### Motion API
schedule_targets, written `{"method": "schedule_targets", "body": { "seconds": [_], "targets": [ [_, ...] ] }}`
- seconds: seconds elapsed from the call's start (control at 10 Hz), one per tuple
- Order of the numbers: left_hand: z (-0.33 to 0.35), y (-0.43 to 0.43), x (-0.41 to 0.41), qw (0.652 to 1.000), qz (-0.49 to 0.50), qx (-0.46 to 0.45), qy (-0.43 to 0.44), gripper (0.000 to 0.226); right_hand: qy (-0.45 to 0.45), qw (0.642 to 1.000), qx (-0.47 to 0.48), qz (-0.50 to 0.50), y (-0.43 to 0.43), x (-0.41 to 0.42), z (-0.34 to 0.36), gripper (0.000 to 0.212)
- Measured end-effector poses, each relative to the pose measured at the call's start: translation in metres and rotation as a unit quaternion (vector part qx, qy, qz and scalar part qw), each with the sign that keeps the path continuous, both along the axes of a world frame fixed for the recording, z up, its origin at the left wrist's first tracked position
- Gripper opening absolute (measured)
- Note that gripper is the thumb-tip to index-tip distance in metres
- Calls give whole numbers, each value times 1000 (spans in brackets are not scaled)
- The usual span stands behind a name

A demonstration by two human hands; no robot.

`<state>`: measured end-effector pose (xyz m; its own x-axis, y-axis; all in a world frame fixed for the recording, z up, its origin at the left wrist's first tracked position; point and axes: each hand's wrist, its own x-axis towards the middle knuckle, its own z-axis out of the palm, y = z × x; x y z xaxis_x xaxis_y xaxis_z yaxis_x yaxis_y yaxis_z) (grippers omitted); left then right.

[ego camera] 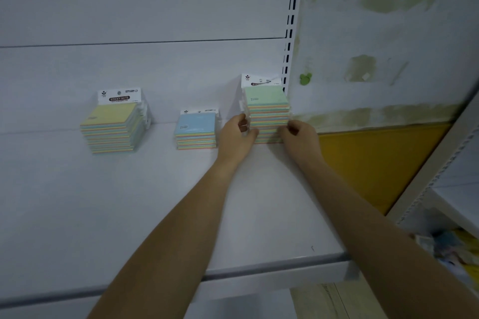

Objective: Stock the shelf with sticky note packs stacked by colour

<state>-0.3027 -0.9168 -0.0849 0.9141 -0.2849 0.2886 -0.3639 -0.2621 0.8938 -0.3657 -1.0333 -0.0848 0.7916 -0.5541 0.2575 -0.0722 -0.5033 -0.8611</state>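
Both hands are on the green stack (268,111), far right of the shelf (129,202), close to the back panel (155,72) and just beside the slotted rail (291,33). Left hand (237,134) clamps the stack's left side, right hand (298,134) its right side. Fingers (243,122) on both are curled in round the lower packs, thumbs at the front toward me. Two-sided grip because it's the tallest pile and the packs look film-wrapped; my read is a one-sided push would shear it. Looks like I'm squaring edges and seating it, not lifting: the bottom pack seems to touch the shelf, but my hands hide part of it. Header cards point to the back, so the coloured top faces read from the front. Blue stack (195,129) is in the middle, shortest, apart from green. Yellow stack (111,124) is on the left, mid height, slightly skewed. The gaps keep colours separate and leave room to get fingers in. Pack edges are multicolour, so the top face is the only sorting cue. Progress: three piles going, blue looks underfilled. Next, release both sides together and gently, or the top packs may slide. Blurred clutter (453,248) low right, can't tell what.
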Motion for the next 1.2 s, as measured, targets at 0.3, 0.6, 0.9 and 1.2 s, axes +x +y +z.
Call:
{"method": "schedule_targets", "body": {
  "seconds": [0.3, 0.6, 0.9, 1.2],
  "targets": [
    [0, 4, 0, 1000, -13, -11, -3, 39, -1, 1000, -9, -11, 1, -3, 1, 25],
    [0, 3, -1, 1000, -10, -12, -8, 30, -6, 1000, -4, -20, -2, 0, -2, 26],
    [24, 15, -29, 988, 53, 55, -131, 42, -69, 996, -38, -48, 15, -12, 15, 60],
    [88, 100, -5, 898, 90, 349, -252, 49, -29, 927, -355, 120, 53, -2, 57, 56]
  ]
}}
